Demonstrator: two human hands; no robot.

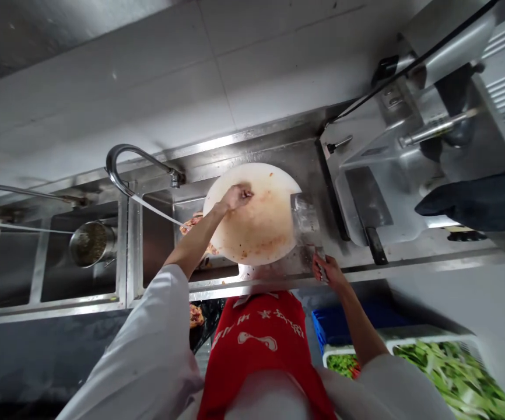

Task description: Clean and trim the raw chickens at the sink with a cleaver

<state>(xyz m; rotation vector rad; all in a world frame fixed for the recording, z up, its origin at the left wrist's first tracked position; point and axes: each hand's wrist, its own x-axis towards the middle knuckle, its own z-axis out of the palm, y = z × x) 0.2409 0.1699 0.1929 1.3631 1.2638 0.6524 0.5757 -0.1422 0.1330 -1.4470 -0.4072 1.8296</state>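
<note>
A round white cutting board [261, 216] lies over the sink edge and steel counter, stained reddish with small scraps on it. Over its upper left part is my left hand [235, 197], fingers closed; whatever is in them is too small to make out. My right hand [329, 271] grips the handle of a cleaver [305, 219], whose broad blade overlaps the board's right edge. Pieces of raw meat [191, 224] lie in the sink left of the board, partly hidden by my left forearm.
A curved faucet [136, 149] runs water into the sink. Further left, a metal pot [93, 244] stands in another basin. Another cleaver [370, 198] lies at right, near a dark-gloved hand [436, 201] of another person. Below are crates of cut greens [453, 373] and a black bag [211, 321] with meat.
</note>
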